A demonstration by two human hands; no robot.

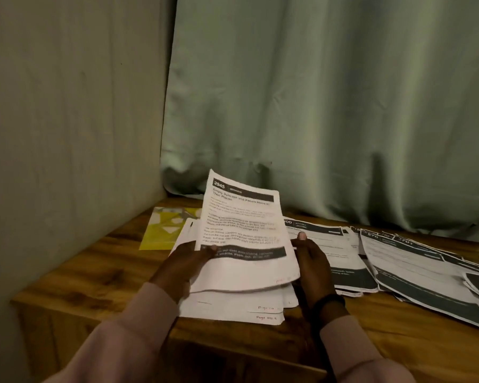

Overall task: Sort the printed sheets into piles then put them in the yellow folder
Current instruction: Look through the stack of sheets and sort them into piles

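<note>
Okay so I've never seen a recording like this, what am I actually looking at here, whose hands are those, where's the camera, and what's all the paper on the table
There is no machine here. This is one picture from a camera worn on a person's head, looking forward and down, so the two hands at the bottom are the wearer's own.

The left hand and the right hand hold a printed sheet by its two side edges, tilted up towards the camera. Its dark header reads 2945. Under it lies a pile of sheets on the wooden table.

To the right, more printed sheets are spread out, overlapping each other. At the back left the yellow folder lies flat, partly covered by the pile. Behind the table hangs a green curtain, with a plain wall on the left.
</note>
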